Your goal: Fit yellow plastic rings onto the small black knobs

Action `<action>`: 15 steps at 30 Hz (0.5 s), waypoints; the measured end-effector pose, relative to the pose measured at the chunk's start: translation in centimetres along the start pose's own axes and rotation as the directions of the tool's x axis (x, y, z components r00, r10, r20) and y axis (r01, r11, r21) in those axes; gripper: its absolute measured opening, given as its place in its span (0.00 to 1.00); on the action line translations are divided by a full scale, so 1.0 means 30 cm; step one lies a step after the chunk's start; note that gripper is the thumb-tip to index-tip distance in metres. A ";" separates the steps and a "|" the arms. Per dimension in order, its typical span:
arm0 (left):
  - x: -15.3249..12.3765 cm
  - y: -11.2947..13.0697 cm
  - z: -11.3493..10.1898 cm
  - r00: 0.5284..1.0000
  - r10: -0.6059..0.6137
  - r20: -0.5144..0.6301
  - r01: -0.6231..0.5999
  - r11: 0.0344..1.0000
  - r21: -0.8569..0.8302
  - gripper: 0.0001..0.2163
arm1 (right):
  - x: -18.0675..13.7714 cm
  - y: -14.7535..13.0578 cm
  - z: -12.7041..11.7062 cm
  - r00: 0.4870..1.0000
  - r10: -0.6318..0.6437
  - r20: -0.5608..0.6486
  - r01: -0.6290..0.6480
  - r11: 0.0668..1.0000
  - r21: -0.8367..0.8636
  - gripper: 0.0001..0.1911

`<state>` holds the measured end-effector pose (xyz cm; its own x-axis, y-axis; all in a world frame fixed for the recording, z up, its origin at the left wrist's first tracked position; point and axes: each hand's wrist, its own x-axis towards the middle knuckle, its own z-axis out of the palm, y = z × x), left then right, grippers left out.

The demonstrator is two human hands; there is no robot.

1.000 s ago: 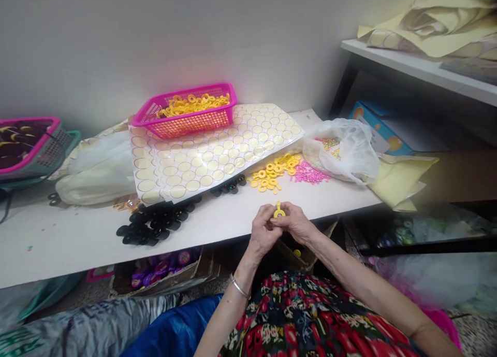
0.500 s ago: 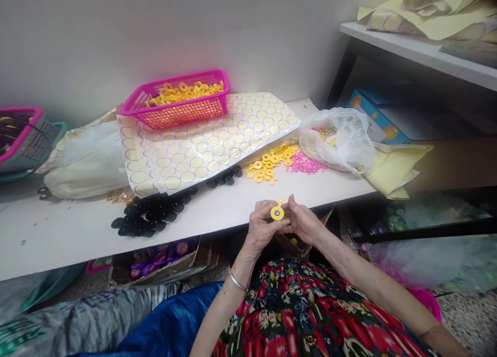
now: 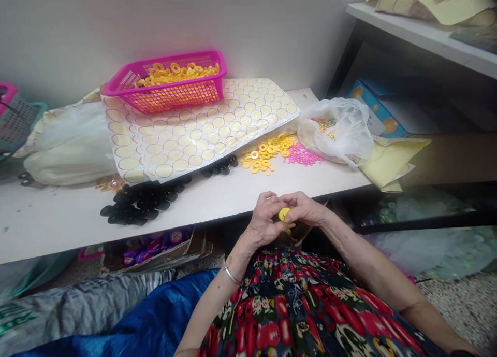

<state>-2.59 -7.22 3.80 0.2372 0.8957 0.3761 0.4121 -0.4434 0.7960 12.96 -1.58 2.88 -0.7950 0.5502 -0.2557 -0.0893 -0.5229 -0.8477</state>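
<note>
A small yellow ring-shaped piece [image 3: 283, 214] is pinched between my two hands at the table's front edge, its middle partly covered by fingers. My left hand [image 3: 266, 219] grips it from the left side. From the right, the thumb and fingers of my right hand [image 3: 305, 211] close on it. Beyond the hands lie a heap of yellow ring pieces [image 3: 267, 151] and a scatter of tiny pink beads [image 3: 302, 154] on the white table [image 3: 229, 201].
A pink basket [image 3: 182, 93] of yellow pieces stands on sticker sheets [image 3: 194, 144]. Black pieces [image 3: 140, 201] lie at the front left. An opened plastic bag [image 3: 345, 134] holds coloured beads. Below the table is a cardboard box [image 3: 182, 251] with purple items. A shelf [image 3: 419, 28] juts out at right.
My right hand has turned and moved over the yellow ring piece, covering its middle, where a pink spot showed before. The whole view has shifted slightly.
</note>
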 end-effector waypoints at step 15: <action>-0.016 -0.051 0.027 0.993 0.039 0.115 -0.050 0.995 0.089 0.13 | 0.002 0.035 0.007 0.998 -0.054 -0.038 0.051 0.996 -0.068 0.25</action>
<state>-2.61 -7.00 2.03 0.3529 0.8678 0.3500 0.4765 -0.4886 0.7309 12.70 -2.24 2.06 -0.7659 0.6015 -0.2272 -0.0887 -0.4489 -0.8892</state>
